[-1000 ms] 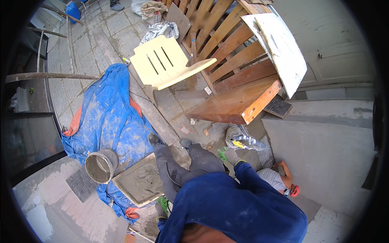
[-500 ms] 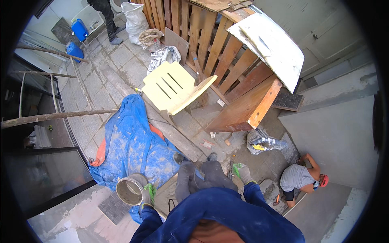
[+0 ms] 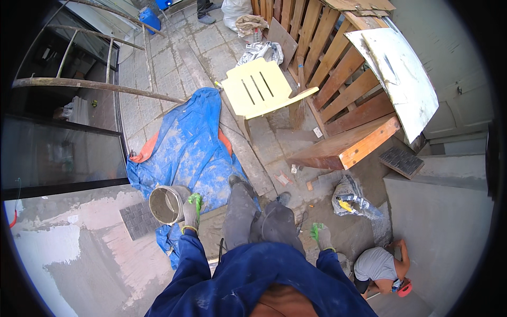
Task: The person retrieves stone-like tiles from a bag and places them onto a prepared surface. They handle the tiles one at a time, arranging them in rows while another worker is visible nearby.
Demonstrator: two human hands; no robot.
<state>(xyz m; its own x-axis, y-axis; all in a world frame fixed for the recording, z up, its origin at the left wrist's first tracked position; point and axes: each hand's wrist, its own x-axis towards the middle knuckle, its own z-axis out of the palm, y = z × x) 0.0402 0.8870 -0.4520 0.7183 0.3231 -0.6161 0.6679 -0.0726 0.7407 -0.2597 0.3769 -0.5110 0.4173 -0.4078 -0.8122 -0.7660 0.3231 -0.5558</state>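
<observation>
My left hand [image 3: 191,212], in a grey glove with a green palm, is closed at the side of a round bucket [image 3: 182,193]. Grey residue coats the bucket's inside, and its mouth tilts toward me. Below and beyond it lies a crumpled blue tarp [image 3: 182,137] with pale dust on it. My right hand [image 3: 321,236], gloved the same way, hangs low on my other side with fingers loosely curled and apart. Nothing shows in it. The floor beside it has a thin dark tool-like item [image 3: 302,221], too small to name.
A yellow plastic chair [image 3: 259,90] stands ahead, beside a wooden pallet [image 3: 338,68]. A wooden box-like piece [image 3: 343,145] juts out at right. A co-worker [image 3: 377,264] crouches low at right near a sack [image 3: 346,195]. Metal rails [image 3: 100,84] reach in from the left.
My view has shifted, so the tarp and chair sit higher and further right. The bucket has moved forward together with my left hand. The co-worker's head is bent lower.
</observation>
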